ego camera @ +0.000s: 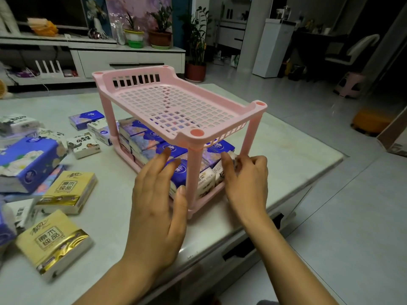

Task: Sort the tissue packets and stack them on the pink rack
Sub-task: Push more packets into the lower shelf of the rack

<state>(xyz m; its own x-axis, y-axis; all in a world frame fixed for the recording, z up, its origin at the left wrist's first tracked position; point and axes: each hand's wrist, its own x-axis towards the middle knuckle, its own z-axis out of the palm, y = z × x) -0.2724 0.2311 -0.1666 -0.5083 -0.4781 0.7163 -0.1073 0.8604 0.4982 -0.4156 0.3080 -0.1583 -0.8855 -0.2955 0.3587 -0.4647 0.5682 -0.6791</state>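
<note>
Packets (154, 139) are filling the rack's (176, 102) lower shelf, half hidden under its top grid. Left hand (156, 201) is pressing flat fingers on blue ones; right hand (246, 179) is pinching a white packet (230, 160). Loose packets (66, 190) are lying on the table (114, 201), some cut off

Table (286, 133) (pale): pink rack (176, 102), tissue packets (66, 190)

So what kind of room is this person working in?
Most likely a home living room: a low white TV cabinet along the wall, potted plants standing on it, and a pale coffee table in front.
</note>
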